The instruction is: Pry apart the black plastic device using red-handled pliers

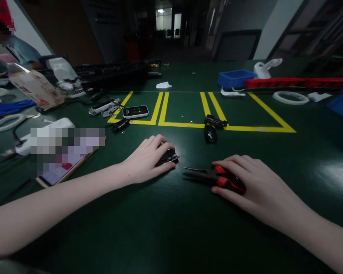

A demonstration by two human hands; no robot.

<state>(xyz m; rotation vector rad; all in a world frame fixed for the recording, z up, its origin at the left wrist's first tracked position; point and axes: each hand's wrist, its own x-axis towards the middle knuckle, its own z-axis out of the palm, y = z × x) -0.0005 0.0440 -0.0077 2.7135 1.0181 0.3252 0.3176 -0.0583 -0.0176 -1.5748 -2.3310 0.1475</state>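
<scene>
Head view: your left hand [145,161] was curled over a small black part [168,156], mostly hidden under it. Your right hand [254,184] gripped red-and-black pliers [211,175], nose pointing toward the left hand, tips near that part but apart. Two more black pieces [210,134] lay on the green tabletop [160,228], beyond and between your hands. Green-lit device [135,111] sat beyond your left hand; phone [77,160] was beside your left forearm.
</scene>
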